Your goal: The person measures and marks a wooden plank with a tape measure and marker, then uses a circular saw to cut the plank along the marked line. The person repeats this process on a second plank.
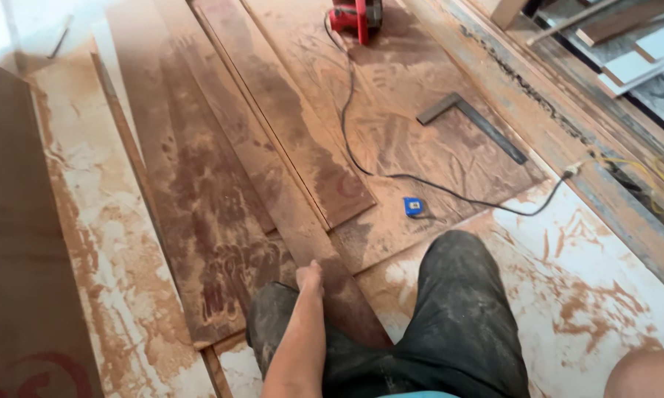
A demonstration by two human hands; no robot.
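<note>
A: What is taking up most of the floor (pixel 612 295) here?

B: Long brown boards are lying side by side on it, all dusted with reddish sawdust. The widest plank (pixel 199 206) is stretching from the far edge of the floor down toward the person's knees, and a narrower strip (pixel 302 214) is running beside it on its right, its near end reaching the dark trousers (pixel 457 317).

A: And the hands?

B: The left hand (pixel 309 278) is reaching forward over the left knee. It is resting on the near end of that narrow strip, right at the seam with the wide plank. The fingers are pointing away from the camera and look loosely curled down onto the wood rather than clamped around anything, though the tips are hard to make out. The right hand is not showing; only a bare bit of arm or knee is peeking in at the lower right corner.

A: How is the strip lying relative to those fingers?

B: Its long axis is running away from the fingertips, up and slightly leftward toward the far edge, so nearly all of its length is lying ahead of the hand. The left hand is clearly the nearer one.

A: Smaller things?

B: A red power saw (pixel 356 18) is sitting at the far edge, its black cord (pixel 361 166) snaking across the boards. A metal square (pixel 470 124) is lying right of the cord, and a small blue tape measure (pixel 413 206) is lying near the right knee.
</note>
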